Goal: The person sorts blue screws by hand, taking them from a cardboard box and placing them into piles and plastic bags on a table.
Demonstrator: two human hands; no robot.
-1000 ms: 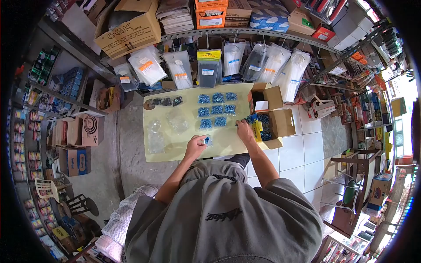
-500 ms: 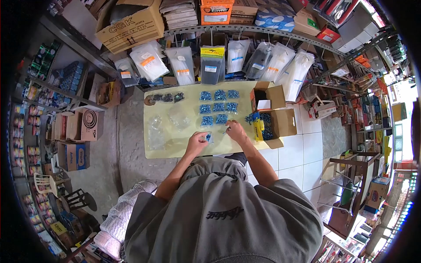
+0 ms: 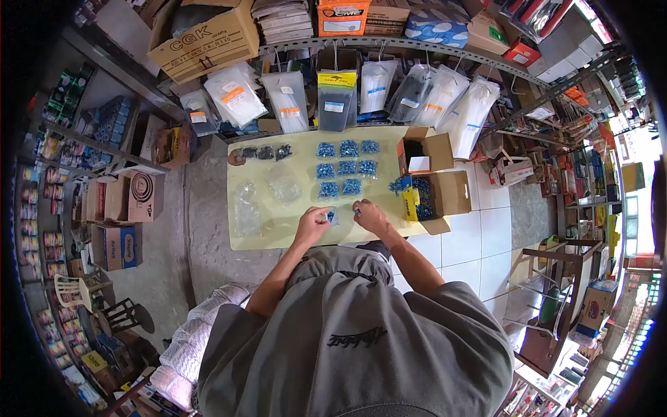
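Note:
My left hand (image 3: 314, 224) pinches a small clear bag (image 3: 332, 217) with blue pieces in it, near the table's front edge. Just right of the bag, my right hand (image 3: 368, 215) is closed, its fingertips on small blue pieces. Beyond both hands, several filled bags of blue pieces (image 3: 347, 168) lie in rows on the pale yellow table (image 3: 292, 238). To the right stands an open carton of blue pieces (image 3: 422, 197), with a few loose pieces beside it.
Empty clear bags (image 3: 248, 208) lie on the table's left part, below a row of dark packets (image 3: 265, 153). A second open carton (image 3: 438, 154) stands at the back right. Packs of cable ties (image 3: 338, 104) hang from the shelf beyond the table.
My right hand has moved slightly left and toward me, nearer the bag. My left hand stays in nearly the same place, still holding the bag.

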